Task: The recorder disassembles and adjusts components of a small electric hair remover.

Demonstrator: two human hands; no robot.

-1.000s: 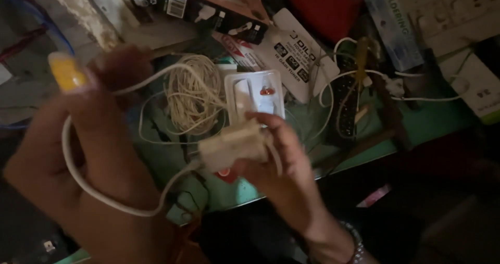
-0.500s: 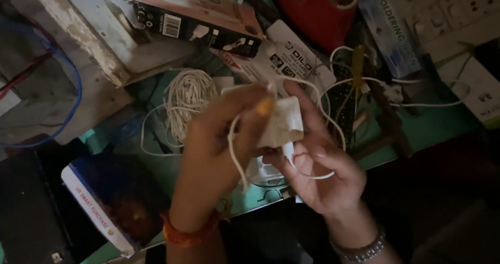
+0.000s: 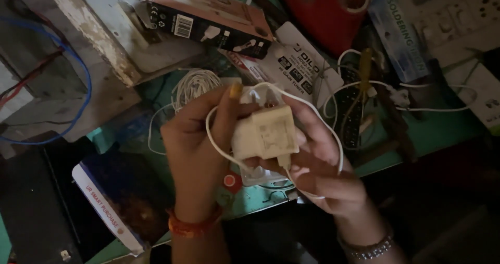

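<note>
Both my hands hold a small white plug-in charger block [image 3: 265,134] above a cluttered green bench [image 3: 437,131]. My left hand [image 3: 195,144] grips its left side, thumb with a yellow-painted nail on top. My right hand [image 3: 323,165] cups it from the right and below. The charger's thin white cable [image 3: 333,134] loops over my fingers and round my right hand. A second white adapter [image 3: 260,176] lies on the bench beneath my hands, mostly hidden.
A coil of white cable [image 3: 192,84] lies behind my left hand. Behind it lie a pink-and-black carton [image 3: 208,19], a white printed packet [image 3: 297,61], a red object [image 3: 323,9], a blue packet [image 3: 398,29], a switch panel [image 3: 458,19]. A dark book [image 3: 117,191] sits at the left.
My hands have come together over the bench. The charger block turned so its flat face points at me, and the cable now loops round my right hand.
</note>
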